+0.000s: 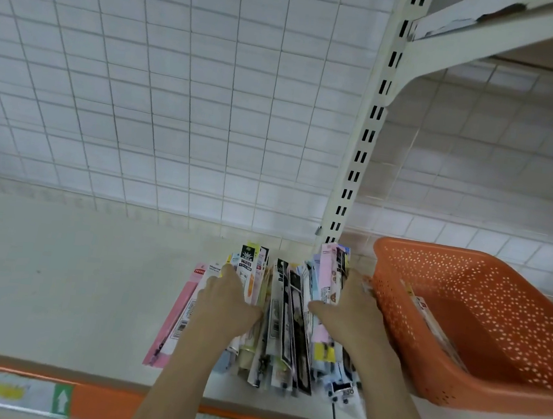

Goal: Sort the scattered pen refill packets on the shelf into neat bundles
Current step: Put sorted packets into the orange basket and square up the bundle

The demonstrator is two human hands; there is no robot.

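A pile of long pen refill packets [284, 324] lies on the pale shelf [64, 274], with their ends pointing toward the back wall. My left hand [228, 302] lies on the left part of the pile, fingers curled over several packets. My right hand [347, 312] grips the right side of the pile from outside, close to the basket. A pink packet [175, 315] lies flat at the pile's left edge, partly under my left forearm.
An orange perforated basket [475, 387] stands tilted at the right, with a few packets [428, 316] inside. A slotted white upright [360, 157] rises behind the pile. The shelf's front edge carries an orange strip with labels [23, 392]. A wire grid covers the back wall.
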